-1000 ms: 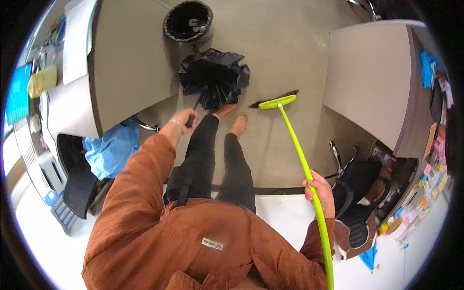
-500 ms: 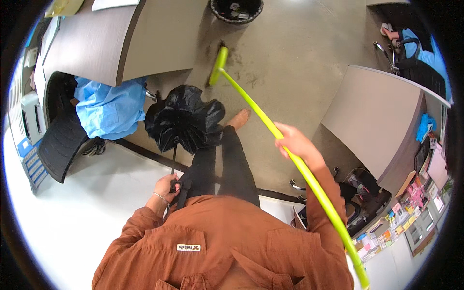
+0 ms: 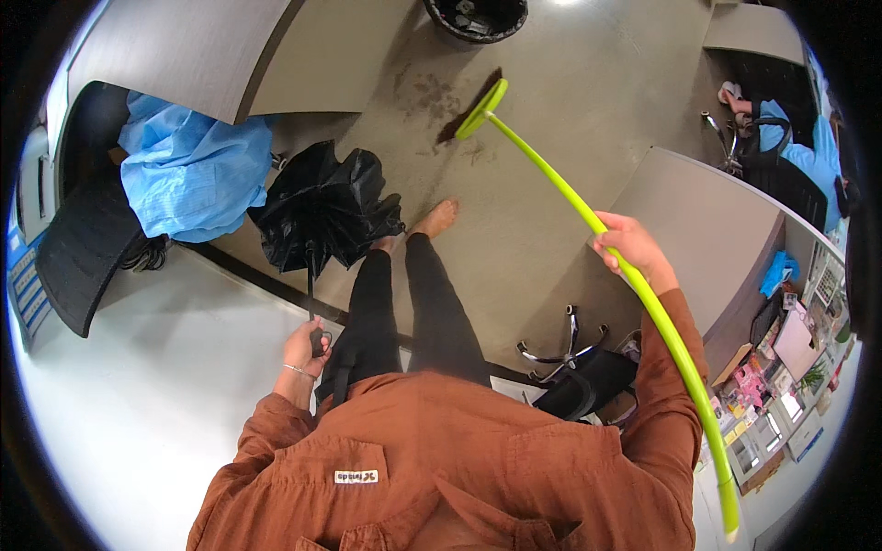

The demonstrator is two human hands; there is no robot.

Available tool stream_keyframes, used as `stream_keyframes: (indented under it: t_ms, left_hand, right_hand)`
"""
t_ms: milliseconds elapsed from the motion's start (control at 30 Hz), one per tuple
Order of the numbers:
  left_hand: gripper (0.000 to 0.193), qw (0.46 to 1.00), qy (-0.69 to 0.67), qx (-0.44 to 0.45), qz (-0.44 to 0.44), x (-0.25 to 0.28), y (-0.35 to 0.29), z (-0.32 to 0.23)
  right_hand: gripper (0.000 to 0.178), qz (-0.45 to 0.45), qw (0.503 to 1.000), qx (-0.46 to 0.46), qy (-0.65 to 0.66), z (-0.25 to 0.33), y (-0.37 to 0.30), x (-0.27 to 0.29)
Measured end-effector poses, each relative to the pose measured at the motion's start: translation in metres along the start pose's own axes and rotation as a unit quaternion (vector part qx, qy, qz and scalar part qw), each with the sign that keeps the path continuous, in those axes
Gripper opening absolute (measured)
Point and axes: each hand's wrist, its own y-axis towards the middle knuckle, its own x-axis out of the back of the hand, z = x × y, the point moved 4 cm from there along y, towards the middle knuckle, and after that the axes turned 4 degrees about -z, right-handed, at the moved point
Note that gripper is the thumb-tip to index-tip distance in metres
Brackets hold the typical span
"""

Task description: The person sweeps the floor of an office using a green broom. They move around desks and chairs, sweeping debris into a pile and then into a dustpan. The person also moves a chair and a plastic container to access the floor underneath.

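My right hand (image 3: pixel 629 248) is closed round the long lime-green handle of a broom (image 3: pixel 570 188). The broom's green head, with dark bristles along its far side, is tilted over the grey floor near some dark smudges (image 3: pixel 432 95). Low on the left, my left hand (image 3: pixel 306 347) grips the black handle of a thin stick (image 3: pixel 310 289). A bunched, shiny black sheet (image 3: pixel 322 204), which looks like a plastic bag, covers the stick's far end and hides what is under it. It hangs just left of my feet, apart from the broom.
A black lined waste bin (image 3: pixel 476 20) stands beyond the broom head. To the left are a desk (image 3: pixel 175 46) and a black chair (image 3: pixel 87 248) with blue cloth (image 3: pixel 193 165). A desk panel (image 3: pixel 698 239) and a chair base (image 3: pixel 565 347) are at right.
The broom head has shifted right and slightly away, and my right hand has moved right and up with it. The black sheet and my left hand sit slightly further left.
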Motion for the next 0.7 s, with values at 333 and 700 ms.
stream_keyframes:
  t_ms: [333, 700]
  left_hand:
    - [0.010, 0.997, 0.058, 0.012, 0.054, -0.043, -0.003, -0.004]
    - [0.016, 0.974, 0.167, -0.045, 0.145, -0.149, -0.012, -0.024]
  right_hand:
    - [0.044, 0.101, 0.992, 0.066, 0.042, 0.014, 0.057, -0.063]
    - [0.030, -0.080, 0.979, 0.035, 0.182, -0.094, -0.021, 0.057]
